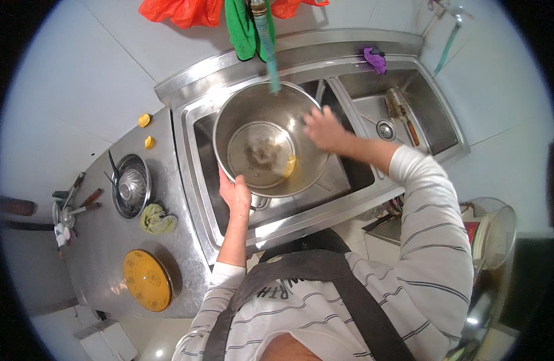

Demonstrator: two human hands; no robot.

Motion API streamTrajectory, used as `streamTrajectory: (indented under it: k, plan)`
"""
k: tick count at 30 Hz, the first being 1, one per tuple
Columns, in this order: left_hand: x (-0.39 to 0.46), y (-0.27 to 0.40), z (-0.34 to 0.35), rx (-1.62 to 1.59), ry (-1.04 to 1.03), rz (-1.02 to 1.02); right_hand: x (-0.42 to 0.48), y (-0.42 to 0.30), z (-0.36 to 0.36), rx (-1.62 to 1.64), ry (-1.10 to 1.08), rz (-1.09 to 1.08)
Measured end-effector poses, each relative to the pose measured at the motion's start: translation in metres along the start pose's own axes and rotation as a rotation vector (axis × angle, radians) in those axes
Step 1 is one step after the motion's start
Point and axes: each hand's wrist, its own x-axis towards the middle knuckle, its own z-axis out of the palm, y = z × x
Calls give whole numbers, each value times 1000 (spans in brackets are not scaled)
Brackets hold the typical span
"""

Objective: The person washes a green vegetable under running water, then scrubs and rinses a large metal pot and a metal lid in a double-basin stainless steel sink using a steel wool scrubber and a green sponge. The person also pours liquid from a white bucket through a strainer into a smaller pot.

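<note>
A large round stainless steel pot point(259, 101) stands in or over the left basin of the sink, its open mouth towards me. My left hand point(234, 192) grips the pot's lower left rim. My right hand point(324, 128), blurred, is at the inside of the right wall near the rim; whether it holds anything is unclear. A yellow piece point(289, 166), perhaps fruit peel, lies inside near the bottom, beside dark stains. A bluish-green hose point(270, 58) hangs from above with its end at the pot's far rim.
Left on the steel counter point(96, 248) are a metal bowl point(146, 180), a green cloth point(158, 219), an orange plate point(147, 280) and yellow pieces point(144, 120). The right basin point(439, 117) holds a wooden-handled tool point(412, 132). A purple cloth point(375, 61) lies on the sink's back edge.
</note>
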Motion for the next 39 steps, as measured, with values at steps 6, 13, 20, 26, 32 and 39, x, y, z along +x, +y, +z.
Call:
streamTrajectory:
  k: [6,13,20,26,32,39]
  plan:
    - [-2,-16,4,-54,14,29,17,-150,-36,1414,-127,239]
    - [-1,-4,-3,-156,-32,2,52,-147,-41,2195,188,489]
    - [-18,-35,-9,-406,-5,-199,-29,-35,-5,2382,897,632]
    - [-16,-38,-2,-342,78,-245,-127,62,54,1752,1241,1126]
    - [-39,1,22,62,251,-75,-180,96,157,1075,358,1305]
    - [-13,-47,28,275,399,-114,-176,186,256,1082,-277,1214]
